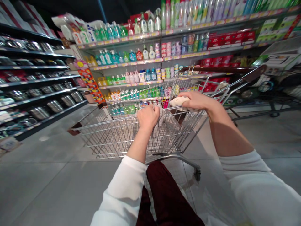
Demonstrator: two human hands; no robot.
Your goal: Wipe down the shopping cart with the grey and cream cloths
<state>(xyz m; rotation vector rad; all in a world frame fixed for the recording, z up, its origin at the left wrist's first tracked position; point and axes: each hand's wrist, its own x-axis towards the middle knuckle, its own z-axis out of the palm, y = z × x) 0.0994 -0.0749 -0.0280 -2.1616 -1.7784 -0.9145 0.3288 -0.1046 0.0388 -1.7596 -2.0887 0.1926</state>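
Observation:
A metal wire shopping cart (113, 138) stands sideways in front of me. My left hand (147, 116) is closed in a fist at the cart's near top rail. From its thumb side a crumpled greyish cloth (161, 114) hangs down against the wire. Farther right along the same rail, my right hand (196, 99) has its fingers wrapped round a pale cloth with grey spots (179, 101). This cloth bulges out past the fingertips, above the rail. Both fists hide parts of the rail beneath them.
Behind the cart, shelves (131, 64) hold bottles, tubs and red boxes. Metal pots (39, 113) fill a rack at left. A second cart with a brown handle (257, 70) and boxes (279, 59) are at right. A cart wheel (197, 173) rests on the grey floor near my legs.

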